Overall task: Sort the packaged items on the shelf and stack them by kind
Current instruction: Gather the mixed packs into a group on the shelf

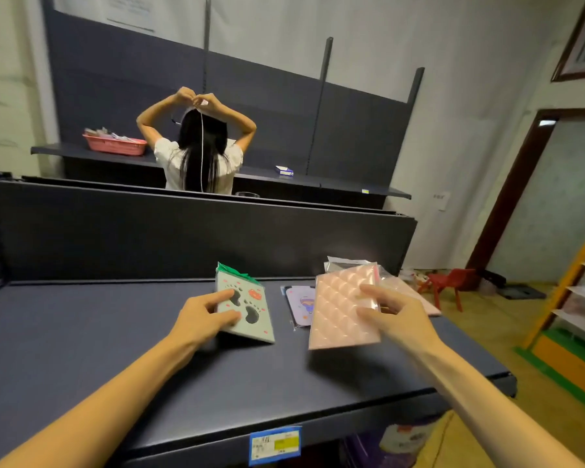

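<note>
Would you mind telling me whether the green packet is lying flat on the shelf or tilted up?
Tilted up: the left hand grips the green packet, whose near edge rests on the shelf.

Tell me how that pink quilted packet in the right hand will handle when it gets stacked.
The pink quilted packet probably stays fairly stiff: it stands flat and unbent while the right hand holds it by one edge. Its glossy wrap catches the light, so it may slip on a pile. It looks thin and likely light.
</note>
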`<state>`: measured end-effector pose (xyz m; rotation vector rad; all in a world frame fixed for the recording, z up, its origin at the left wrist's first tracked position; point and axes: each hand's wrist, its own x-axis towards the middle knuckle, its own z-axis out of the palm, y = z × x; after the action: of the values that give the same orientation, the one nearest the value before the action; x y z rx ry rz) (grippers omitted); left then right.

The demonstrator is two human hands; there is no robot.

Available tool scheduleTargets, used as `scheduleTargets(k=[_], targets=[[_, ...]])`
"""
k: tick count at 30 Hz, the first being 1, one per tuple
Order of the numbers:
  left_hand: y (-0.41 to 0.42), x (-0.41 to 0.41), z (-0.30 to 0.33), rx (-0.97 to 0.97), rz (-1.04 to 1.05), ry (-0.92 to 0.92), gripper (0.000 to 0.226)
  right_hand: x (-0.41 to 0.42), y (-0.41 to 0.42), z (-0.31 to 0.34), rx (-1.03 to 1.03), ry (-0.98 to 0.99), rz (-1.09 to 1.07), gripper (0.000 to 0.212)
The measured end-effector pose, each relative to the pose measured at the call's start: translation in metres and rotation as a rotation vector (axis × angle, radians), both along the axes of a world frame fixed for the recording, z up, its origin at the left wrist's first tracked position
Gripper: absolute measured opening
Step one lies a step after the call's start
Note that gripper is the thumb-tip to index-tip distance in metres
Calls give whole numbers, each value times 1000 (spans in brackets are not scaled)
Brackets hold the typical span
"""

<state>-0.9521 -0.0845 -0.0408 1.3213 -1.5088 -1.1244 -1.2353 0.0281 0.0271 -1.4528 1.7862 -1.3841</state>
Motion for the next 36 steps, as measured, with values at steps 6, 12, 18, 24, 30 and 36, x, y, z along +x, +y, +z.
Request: scheduleTargets(k=[6,12,18,24,30,36], targets=[[-25,-10,-9,-65,1,-338,53,-16,-44,-1,-5,37,25,39],[-29,-11,-1,-178,40,-735,47,-16,-70,1,-4,-19,81,40],[-37,-34,17,-305,133,-783,51,-35,-84,7,-11,-115,181,41],[-17,-98,33,-331,127,-795,61,-91,-81,18,-14,-144,228,43],[-4,-165,50,-344,162,-655,42,-164,-75,28,-30,-243,293,44],[12,-231,58,-325,161,-631,48,-248,-69,22,-46,-264,275,43]])
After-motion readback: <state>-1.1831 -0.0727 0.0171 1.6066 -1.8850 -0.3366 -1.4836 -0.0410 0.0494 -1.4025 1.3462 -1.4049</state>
